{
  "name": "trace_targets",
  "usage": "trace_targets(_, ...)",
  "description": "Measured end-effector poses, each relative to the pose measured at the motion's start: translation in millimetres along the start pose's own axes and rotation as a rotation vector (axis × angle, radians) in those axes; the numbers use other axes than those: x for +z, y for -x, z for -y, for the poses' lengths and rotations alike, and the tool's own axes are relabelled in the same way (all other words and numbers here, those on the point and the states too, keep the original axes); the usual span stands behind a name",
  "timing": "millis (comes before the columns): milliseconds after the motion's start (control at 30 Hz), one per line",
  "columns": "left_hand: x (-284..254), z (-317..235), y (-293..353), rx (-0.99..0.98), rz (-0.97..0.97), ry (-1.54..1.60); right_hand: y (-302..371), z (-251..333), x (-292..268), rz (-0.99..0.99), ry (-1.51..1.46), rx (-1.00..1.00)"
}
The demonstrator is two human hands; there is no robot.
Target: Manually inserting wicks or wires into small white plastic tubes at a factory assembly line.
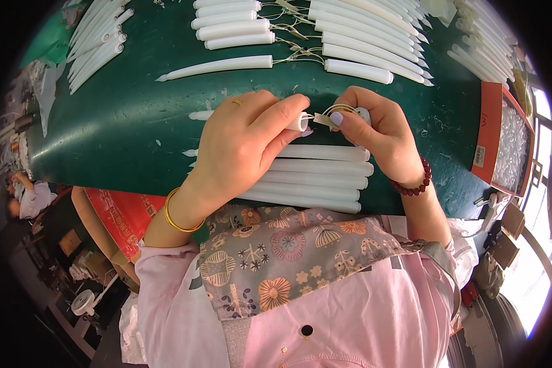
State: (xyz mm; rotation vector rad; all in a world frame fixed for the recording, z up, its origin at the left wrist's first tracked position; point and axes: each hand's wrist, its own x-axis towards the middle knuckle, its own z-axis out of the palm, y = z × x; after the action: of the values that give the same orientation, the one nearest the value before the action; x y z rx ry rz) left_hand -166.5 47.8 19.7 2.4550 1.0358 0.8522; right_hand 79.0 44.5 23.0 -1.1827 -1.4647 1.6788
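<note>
My left hand (239, 138) is closed around a white taper-shaped candle tube (299, 123). Its tip sticks out left of the hand, and its open end faces right. Thin pale wires come out of that end to a small flat board (324, 120). The fingers of my right hand (379, 126) pinch the looped wires (339, 108) and a white end piece (364, 115), mostly hidden in the grip. Just below the hands, several white candle tubes (319, 175) lie side by side along the near table edge. Another candle tube (221, 67), wired to a shorter white tube (358, 71), lies beyond.
The green table (135, 129) carries rows of wired tubes (233, 29) at the back and loose candle tubes (98, 46) at far left. On the right stands a red box (489, 122) of small clear parts. A red-and-brown carton (113, 214) sits below the table's left edge.
</note>
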Motion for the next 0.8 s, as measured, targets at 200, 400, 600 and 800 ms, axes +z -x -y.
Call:
trace_targets(200,1.3,-1.9,-1.4,-0.010,-0.001,-0.024,1.8,0.6,0.3,0.005,0.067,0.075)
trace_targets(400,5.0,-1.2,-0.6,-0.001,0.028,-0.075,4.4,0.1,9.0,0.010,0.208,0.010)
trace_targets(600,0.5,5.9,0.9,0.062,0.144,-0.066,3.0,1.3,-0.6,0.156,0.470,-0.070)
trace_targets(800,5.1,-1.8,-2.6,0.081,0.112,-0.052,0.3,4.0,6.5,0.164,0.397,0.020)
